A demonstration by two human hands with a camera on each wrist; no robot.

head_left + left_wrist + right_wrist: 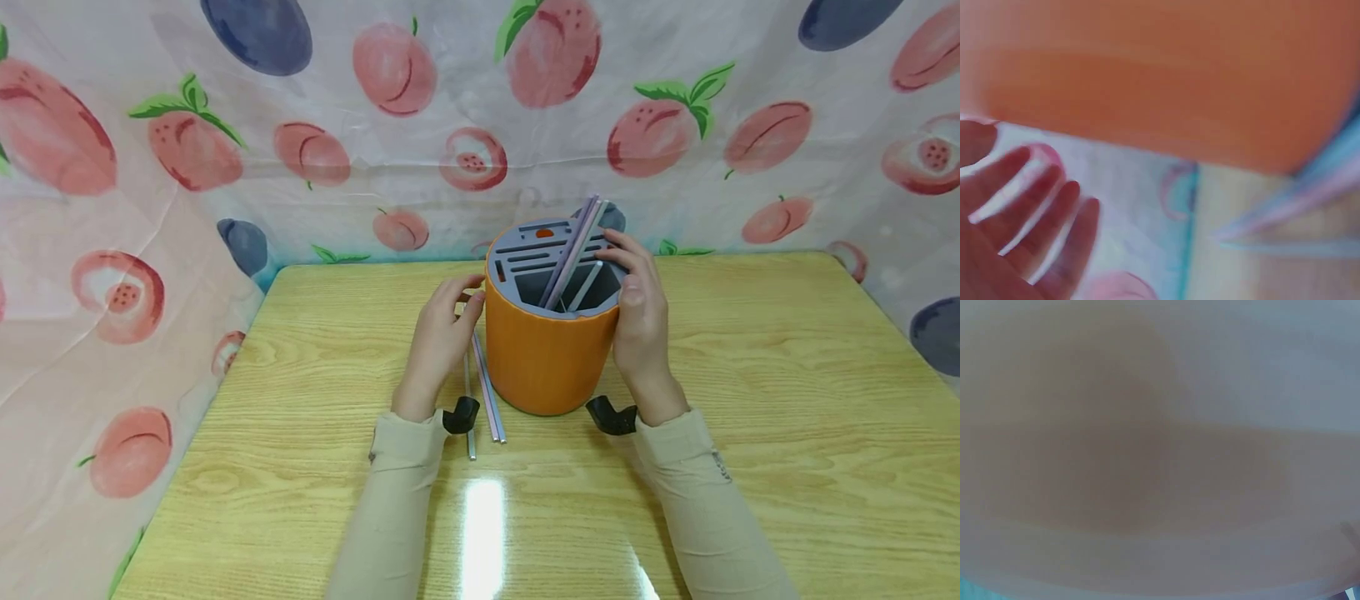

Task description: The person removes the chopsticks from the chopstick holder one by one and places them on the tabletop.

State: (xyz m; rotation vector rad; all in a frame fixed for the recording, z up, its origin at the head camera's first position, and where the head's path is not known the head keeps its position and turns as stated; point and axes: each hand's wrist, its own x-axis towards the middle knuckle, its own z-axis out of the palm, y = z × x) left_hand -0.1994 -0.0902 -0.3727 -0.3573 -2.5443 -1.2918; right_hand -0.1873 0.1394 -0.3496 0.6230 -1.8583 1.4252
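Note:
An orange, round knife block (551, 358) with a grey slotted top stands upright on the table. Lilac and silvery chopsticks (573, 254) lean out of its larger compartment. My right hand (643, 321) holds it by the right side, fingers curled over the rim. At its left side is my left hand (442, 333), fingers loosely bent, fingertips right by the orange wall. In the left wrist view those fingers are spread and hold nothing. More chopsticks (489, 408), thin and pink and silver, lie beside the block, partly hidden by the left hand. The right wrist view is a blurred close-up.
The wood-grain table (300, 417) ends at the back against a fruit-printed cloth (315, 217), which also hangs along both sides. Black wrist pieces (611, 417) sit on the inner side of both sleeves. Light glares off the tabletop near the front.

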